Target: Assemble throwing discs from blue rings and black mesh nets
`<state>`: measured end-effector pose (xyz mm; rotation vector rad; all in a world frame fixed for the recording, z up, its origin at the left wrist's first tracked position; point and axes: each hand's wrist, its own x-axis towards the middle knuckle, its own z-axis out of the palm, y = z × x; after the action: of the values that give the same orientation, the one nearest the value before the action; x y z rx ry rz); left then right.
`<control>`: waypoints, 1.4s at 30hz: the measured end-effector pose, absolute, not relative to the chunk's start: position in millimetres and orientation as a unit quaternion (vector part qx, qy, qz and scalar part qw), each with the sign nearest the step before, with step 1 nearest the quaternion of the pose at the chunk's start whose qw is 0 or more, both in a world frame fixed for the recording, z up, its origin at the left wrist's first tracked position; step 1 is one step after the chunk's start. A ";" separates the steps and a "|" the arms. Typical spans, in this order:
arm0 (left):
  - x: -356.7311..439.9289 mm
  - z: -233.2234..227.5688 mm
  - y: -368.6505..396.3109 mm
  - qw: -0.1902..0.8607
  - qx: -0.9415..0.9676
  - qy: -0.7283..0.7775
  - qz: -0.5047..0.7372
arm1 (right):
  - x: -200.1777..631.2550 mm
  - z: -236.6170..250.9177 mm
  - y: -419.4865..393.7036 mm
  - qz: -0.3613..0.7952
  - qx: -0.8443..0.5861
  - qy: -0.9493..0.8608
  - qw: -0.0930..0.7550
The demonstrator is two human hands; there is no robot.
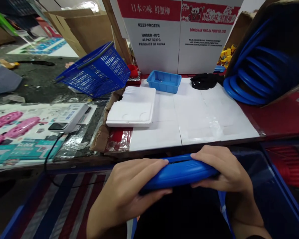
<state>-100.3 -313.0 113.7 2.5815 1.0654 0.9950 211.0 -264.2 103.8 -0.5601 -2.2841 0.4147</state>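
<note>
Both my hands hold one blue plastic disc (180, 171) edge-on, low in front of the table's near edge. My left hand (129, 191) wraps its left end, fingers over the top and thumb beneath. My right hand (224, 167) clasps its right end the same way. Beyond it lies a white paper-covered work surface (189, 119) on the table. A box at the right (276, 49) holds a stack of similar blue discs (254, 73) standing on edge.
A white foam tray (133, 108) lies at the paper's left. A small blue bin (164, 80) and a black object (204, 81) sit at the back, before printed cartons (174, 33). A blue basket (96, 71) tilts at left, with a phone and white box (67, 121) below it.
</note>
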 end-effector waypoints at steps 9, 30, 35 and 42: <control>-120.0 89.6 -306.7 0.178 0.847 0.391 0.312 | 221.4 99.7 -262.6 0.211 -0.210 -0.893 0.338; -108.1 86.4 -317.9 0.150 0.837 0.369 0.375 | 197.1 95.5 -270.1 0.125 -0.197 -0.910 0.342; -135.2 73.6 -320.9 0.207 0.789 0.365 0.449 | 211.6 98.9 -260.3 0.162 -0.225 -0.885 0.375; -145.1 70.8 -328.0 0.167 0.785 0.468 0.371 | 215.1 91.1 -259.3 0.170 -0.252 -0.865 0.400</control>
<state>-145.1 -328.0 70.8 2.2337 1.3310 1.0570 215.1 -259.3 91.1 -0.6369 -2.1876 0.4295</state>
